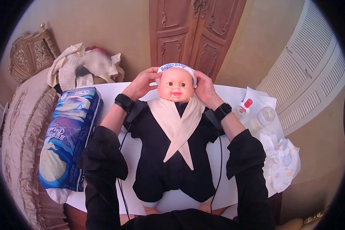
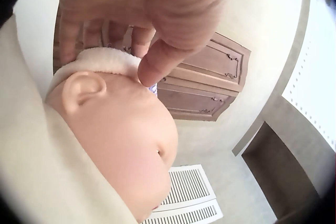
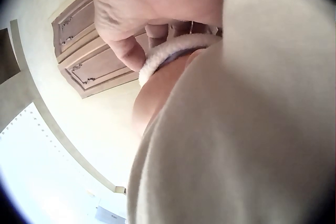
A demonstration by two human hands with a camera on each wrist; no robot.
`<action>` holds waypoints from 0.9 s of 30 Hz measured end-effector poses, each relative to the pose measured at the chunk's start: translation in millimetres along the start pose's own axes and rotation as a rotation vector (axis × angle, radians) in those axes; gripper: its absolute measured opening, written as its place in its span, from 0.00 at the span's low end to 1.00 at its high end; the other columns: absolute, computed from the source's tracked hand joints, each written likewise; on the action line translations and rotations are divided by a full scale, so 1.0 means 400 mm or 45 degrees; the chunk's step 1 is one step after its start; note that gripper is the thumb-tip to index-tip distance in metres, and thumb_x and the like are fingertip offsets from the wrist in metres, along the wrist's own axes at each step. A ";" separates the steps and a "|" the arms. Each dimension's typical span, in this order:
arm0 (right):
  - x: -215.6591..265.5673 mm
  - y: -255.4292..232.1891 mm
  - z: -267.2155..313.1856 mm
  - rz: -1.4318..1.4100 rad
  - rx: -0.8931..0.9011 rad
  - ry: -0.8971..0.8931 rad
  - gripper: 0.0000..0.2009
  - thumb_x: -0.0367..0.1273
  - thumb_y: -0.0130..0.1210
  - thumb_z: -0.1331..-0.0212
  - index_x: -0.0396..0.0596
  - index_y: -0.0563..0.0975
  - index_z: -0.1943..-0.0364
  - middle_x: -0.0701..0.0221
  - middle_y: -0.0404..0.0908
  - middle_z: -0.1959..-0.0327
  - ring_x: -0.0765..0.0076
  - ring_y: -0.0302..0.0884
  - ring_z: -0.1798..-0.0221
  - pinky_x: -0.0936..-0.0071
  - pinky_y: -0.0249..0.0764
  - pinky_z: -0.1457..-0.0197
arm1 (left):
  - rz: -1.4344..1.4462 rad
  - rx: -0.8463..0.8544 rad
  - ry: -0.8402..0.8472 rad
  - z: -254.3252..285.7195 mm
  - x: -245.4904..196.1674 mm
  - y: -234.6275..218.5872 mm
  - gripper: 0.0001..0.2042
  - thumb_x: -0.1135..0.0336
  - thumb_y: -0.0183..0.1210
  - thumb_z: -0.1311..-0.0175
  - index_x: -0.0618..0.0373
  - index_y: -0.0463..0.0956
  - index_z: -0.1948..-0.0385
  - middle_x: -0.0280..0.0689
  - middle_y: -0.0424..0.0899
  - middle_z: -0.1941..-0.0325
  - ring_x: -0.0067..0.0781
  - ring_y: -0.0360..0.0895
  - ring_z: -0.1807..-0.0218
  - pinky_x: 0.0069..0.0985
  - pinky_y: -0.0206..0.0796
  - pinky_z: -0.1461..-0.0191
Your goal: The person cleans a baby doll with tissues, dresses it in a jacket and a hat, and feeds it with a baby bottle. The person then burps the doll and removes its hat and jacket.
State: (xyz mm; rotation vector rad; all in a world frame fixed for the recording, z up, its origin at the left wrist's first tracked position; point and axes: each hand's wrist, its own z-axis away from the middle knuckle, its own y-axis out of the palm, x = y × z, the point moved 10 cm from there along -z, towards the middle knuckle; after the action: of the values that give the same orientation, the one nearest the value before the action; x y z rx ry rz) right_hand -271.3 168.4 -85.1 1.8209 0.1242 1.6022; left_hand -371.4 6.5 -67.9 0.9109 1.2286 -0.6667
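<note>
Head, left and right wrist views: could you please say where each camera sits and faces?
Head: on the head, facing forward-down at the doll; left hand, right hand, sleeves show.
Left wrist: on that wrist, facing the doll's cheek; left hand shows.
Right wrist: on that wrist, facing the hat; right hand shows.
Wrist views share hat and doors.

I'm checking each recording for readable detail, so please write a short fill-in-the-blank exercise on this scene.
1. The left hand and right hand hold the white hat, whose blue lettering reads "Happy ____".
2. From the person's side, the blue package lies to the ____ of the doll.
3. The cap on the white bottle is ____.
4. The doll's outfit beneath the pale collar is ____.

Missing words: Baby; left; red; black.
</note>
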 end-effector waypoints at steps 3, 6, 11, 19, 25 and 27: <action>0.018 0.029 0.028 0.078 0.062 -0.038 0.11 0.37 0.56 0.45 0.52 0.75 0.59 0.77 0.75 0.60 0.74 0.66 0.52 0.68 0.61 0.48 | 0.016 -0.039 0.025 0.000 0.004 -0.004 0.12 0.61 0.53 0.35 0.46 0.70 0.51 0.24 0.73 0.54 0.18 0.68 0.50 0.28 0.61 0.46; 0.022 0.031 0.021 0.088 0.111 -0.074 0.10 0.36 0.56 0.43 0.53 0.75 0.59 0.77 0.75 0.60 0.75 0.66 0.51 0.67 0.60 0.47 | 0.051 -0.069 0.033 0.001 0.003 -0.010 0.11 0.61 0.53 0.34 0.46 0.71 0.52 0.24 0.74 0.55 0.18 0.69 0.51 0.28 0.61 0.47; 0.019 0.028 0.032 0.083 0.134 -0.012 0.10 0.36 0.56 0.45 0.53 0.75 0.59 0.77 0.75 0.60 0.74 0.66 0.50 0.65 0.59 0.45 | 0.110 0.061 0.056 -0.004 -0.006 -0.003 0.06 0.61 0.53 0.35 0.48 0.73 0.61 0.24 0.75 0.59 0.18 0.69 0.53 0.29 0.60 0.48; 0.003 0.001 0.017 0.013 0.163 0.016 0.08 0.35 0.51 0.45 0.52 0.75 0.62 0.76 0.76 0.58 0.73 0.67 0.50 0.65 0.60 0.45 | 0.086 0.088 0.065 0.008 -0.019 0.017 0.07 0.61 0.54 0.35 0.49 0.73 0.60 0.25 0.74 0.59 0.17 0.68 0.52 0.28 0.61 0.47; 0.004 0.027 0.036 0.057 0.215 0.033 0.05 0.35 0.51 0.45 0.53 0.74 0.66 0.79 0.75 0.63 0.75 0.67 0.53 0.65 0.59 0.46 | -0.006 -0.009 0.110 -0.005 0.000 -0.018 0.08 0.61 0.58 0.38 0.47 0.74 0.60 0.24 0.74 0.59 0.18 0.68 0.52 0.29 0.62 0.48; 0.006 0.035 0.044 0.117 0.223 0.027 0.06 0.35 0.55 0.47 0.53 0.75 0.66 0.78 0.74 0.62 0.76 0.65 0.53 0.67 0.58 0.47 | -0.004 0.008 0.124 -0.006 -0.001 -0.018 0.08 0.61 0.58 0.38 0.47 0.74 0.60 0.24 0.75 0.60 0.17 0.69 0.53 0.28 0.63 0.48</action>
State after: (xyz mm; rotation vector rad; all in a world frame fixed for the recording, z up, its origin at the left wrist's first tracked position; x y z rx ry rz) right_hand -260.0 151.3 -75.3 1.9679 0.1990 1.7212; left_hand -378.8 5.0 -69.4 0.9560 1.3149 -0.6352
